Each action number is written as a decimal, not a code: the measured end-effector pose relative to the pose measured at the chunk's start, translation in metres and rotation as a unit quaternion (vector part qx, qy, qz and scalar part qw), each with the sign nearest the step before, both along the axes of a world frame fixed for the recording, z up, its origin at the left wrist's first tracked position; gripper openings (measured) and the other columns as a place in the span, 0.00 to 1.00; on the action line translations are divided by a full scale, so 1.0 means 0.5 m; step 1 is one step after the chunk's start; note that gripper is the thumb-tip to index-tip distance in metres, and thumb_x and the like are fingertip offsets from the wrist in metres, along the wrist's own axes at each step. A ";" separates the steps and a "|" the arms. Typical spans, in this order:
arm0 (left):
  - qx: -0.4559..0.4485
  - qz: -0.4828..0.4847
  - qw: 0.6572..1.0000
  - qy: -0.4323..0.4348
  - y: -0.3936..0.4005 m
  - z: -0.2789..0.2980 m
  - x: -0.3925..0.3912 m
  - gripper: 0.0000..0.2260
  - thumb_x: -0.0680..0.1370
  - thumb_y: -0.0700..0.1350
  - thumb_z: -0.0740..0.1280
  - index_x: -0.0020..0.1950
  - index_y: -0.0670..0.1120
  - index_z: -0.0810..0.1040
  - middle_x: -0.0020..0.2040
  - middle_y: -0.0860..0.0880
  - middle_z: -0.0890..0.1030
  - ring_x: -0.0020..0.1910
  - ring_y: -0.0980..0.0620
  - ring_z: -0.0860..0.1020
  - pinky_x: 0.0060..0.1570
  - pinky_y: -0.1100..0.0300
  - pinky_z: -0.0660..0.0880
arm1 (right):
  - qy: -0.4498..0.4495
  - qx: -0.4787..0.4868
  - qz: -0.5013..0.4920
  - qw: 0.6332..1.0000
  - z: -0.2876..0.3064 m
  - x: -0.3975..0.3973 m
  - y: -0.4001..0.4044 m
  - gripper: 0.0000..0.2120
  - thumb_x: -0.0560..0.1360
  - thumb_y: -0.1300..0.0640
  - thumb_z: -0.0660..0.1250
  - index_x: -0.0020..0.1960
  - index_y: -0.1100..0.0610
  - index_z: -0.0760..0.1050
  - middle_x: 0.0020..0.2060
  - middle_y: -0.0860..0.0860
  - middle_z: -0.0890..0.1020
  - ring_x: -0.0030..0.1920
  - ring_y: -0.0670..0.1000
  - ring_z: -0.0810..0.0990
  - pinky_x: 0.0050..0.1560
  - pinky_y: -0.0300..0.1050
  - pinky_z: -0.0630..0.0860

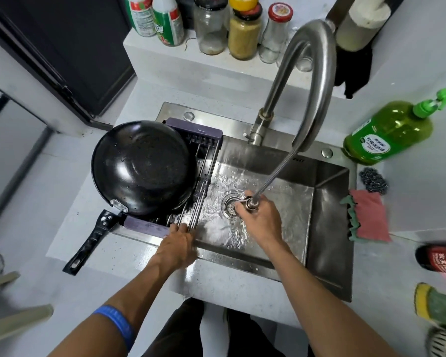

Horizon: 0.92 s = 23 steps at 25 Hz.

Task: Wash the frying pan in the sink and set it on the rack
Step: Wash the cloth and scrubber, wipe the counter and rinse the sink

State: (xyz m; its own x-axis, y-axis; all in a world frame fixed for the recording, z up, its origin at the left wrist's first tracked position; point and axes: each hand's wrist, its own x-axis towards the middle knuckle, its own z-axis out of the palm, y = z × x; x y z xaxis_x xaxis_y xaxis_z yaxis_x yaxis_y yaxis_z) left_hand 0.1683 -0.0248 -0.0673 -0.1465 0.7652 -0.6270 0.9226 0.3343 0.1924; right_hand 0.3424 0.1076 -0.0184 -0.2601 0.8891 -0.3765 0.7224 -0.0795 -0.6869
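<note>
While water sprays into the sink (327, 228), the pan (142, 167) sits on the rack (204, 148) at its left end; left hand (177, 244) grips rack rods, right hand (260, 219) clamps the sprayer (250, 203).

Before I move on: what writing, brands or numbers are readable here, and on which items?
Nothing reads with certainty.
Green dish soap bottle: white label with Chinese characters, too small and blurred to quote.
Two green-and-white bottles on the back ledge: printed labels, blurred.
Red-labelled bottle at the right edge: white characters, cut off and blurred.
Red-capped jar: pattern on the lid, no legible text.
Sink back wall: small mark, illegible.
Frying pan and rack: no text visible.
</note>
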 end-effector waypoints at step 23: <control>0.183 0.143 0.971 -0.065 0.271 0.126 -0.019 0.11 0.77 0.49 0.65 0.57 0.48 0.80 0.49 0.47 0.84 0.46 0.47 0.82 0.47 0.55 0.78 | 0.203 0.007 0.054 0.978 0.219 0.021 0.140 0.13 0.78 0.48 0.70 0.56 0.57 0.79 0.48 0.69 0.81 0.45 0.61 0.83 0.45 0.48 0.84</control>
